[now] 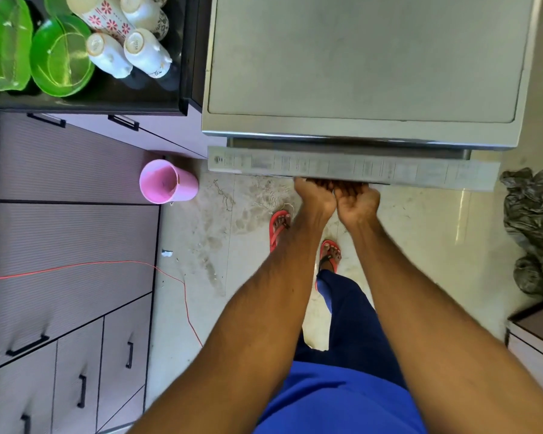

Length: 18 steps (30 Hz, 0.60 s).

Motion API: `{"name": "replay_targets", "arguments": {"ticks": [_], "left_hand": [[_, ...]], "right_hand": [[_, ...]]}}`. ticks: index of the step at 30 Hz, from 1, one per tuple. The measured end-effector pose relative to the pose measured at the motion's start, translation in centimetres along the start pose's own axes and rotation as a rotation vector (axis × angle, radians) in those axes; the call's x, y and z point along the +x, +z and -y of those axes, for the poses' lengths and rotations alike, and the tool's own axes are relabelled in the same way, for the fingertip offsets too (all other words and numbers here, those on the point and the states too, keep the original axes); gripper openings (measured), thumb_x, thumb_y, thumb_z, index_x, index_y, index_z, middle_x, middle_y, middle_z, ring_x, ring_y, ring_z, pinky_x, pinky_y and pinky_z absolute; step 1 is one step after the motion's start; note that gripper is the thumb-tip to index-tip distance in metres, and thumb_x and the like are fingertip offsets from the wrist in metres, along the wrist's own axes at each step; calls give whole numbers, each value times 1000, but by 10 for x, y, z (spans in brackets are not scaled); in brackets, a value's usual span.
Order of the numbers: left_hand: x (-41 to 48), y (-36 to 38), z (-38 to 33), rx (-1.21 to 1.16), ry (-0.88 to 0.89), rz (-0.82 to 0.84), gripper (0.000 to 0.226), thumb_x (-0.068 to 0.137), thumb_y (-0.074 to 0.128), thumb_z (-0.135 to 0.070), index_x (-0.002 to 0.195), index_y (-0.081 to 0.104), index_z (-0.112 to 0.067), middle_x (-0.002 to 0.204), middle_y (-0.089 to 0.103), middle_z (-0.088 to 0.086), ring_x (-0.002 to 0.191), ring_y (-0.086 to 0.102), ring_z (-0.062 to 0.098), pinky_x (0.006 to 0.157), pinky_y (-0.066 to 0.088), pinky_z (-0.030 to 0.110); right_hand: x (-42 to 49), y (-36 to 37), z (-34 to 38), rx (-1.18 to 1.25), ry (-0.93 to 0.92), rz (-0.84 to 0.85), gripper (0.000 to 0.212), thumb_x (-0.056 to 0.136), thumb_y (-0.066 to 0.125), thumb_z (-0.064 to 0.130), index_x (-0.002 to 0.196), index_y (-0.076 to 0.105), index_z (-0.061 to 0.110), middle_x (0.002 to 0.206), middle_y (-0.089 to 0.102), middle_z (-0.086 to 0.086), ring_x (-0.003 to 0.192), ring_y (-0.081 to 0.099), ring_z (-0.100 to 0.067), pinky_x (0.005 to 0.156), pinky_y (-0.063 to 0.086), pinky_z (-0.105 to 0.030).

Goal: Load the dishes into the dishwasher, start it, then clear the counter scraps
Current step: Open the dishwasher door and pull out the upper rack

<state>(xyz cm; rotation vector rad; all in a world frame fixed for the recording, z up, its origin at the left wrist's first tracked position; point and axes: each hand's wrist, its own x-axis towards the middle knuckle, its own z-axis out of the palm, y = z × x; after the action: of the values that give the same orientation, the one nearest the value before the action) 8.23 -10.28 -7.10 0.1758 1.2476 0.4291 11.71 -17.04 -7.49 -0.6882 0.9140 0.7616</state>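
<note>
The silver dishwasher (pixel 364 57) stands straight ahead, seen from above. Its door (pixel 420 172) is tilted a little out from the body, so the control strip along its top edge shows, blurred. My left hand (pixel 315 198) and my right hand (pixel 356 203) sit side by side at the door's front edge, with the fingers curled round it from below. On the dark counter (pixel 85 103) at the upper left are green plates (pixel 60 56) and several white cups (pixel 145 51) turned upside down.
A pink bin (pixel 166 182) stands on the floor left of the dishwasher, beside lilac cabinet fronts (pixel 69 245). A red cord (pixel 185 296) trails across the tiles. A dark crumpled bag (pixel 536 227) lies at the right. My feet in red sandals are below the door.
</note>
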Motion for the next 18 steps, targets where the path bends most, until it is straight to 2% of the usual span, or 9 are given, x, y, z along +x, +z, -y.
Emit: {"name": "replay_targets", "arguments": {"ticks": [4, 6, 8, 10, 11, 13, 16, 18], "left_hand": [[-18, -39, 13, -50, -57, -17, 45, 102, 29, -42, 110, 62, -13, 93, 63, 8, 82, 57, 20, 69, 52, 27], [-23, -40, 8, -20, -66, -25, 43, 102, 30, -41, 112, 61, -12, 93, 62, 8, 80, 56, 18, 62, 53, 23], [-25, -39, 4, 37, -58, -15, 38, 102, 32, -37, 107, 60, -12, 92, 60, 8, 77, 56, 19, 61, 52, 24], [-29, -44, 1, 67, -63, 6, 38, 102, 33, -33, 110, 60, -9, 99, 61, 12, 84, 60, 23, 77, 52, 30], [-31, -47, 0, 67, -78, 4, 41, 103, 32, -34, 116, 59, -7, 105, 62, 14, 91, 62, 25, 86, 52, 33], [-37, -55, 1, 34, -109, 11, 51, 104, 30, -40, 131, 55, -5, 114, 62, 16, 101, 62, 27, 100, 48, 37], [-45, -66, 5, -7, -149, -15, 66, 103, 26, -53, 141, 49, -5, 130, 59, 16, 114, 59, 29, 108, 43, 38], [-47, -75, 8, -24, -158, -10, 76, 97, 30, -65, 145, 45, -9, 140, 54, 17, 125, 54, 30, 103, 44, 41]], "right_hand": [[-15, -43, -15, 38, 26, -7, 29, 103, 34, 5, 99, 63, 1, 87, 64, -14, 81, 64, -26, 85, 59, -39], [-17, -42, -13, 16, 17, -12, 29, 104, 35, 8, 100, 63, 1, 91, 64, -15, 87, 64, -28, 93, 56, -42], [-17, -39, -9, -37, 24, -36, 30, 105, 34, 11, 108, 62, -1, 103, 66, -18, 104, 64, -32, 107, 49, -46], [-24, -40, -1, -187, 43, -65, 35, 107, 33, 17, 120, 59, -3, 118, 65, -21, 117, 62, -34, 110, 46, -46], [-31, -39, 4, -318, 47, -82, 38, 107, 34, 21, 123, 58, -4, 121, 65, -21, 117, 63, -33, 108, 48, -44], [-51, -40, 11, -663, 13, -93, 41, 104, 41, 26, 118, 63, -5, 114, 71, -20, 103, 71, -31, 97, 57, -40], [-73, -41, 15, -1033, -226, -58, 36, 100, 50, 25, 100, 73, -2, 89, 77, -15, 80, 77, -27, 75, 63, -38], [-77, -39, 19, -1177, -553, -28, 28, 95, 56, 23, 90, 76, 3, 82, 77, -9, 73, 76, -24, 68, 64, -39]]}}
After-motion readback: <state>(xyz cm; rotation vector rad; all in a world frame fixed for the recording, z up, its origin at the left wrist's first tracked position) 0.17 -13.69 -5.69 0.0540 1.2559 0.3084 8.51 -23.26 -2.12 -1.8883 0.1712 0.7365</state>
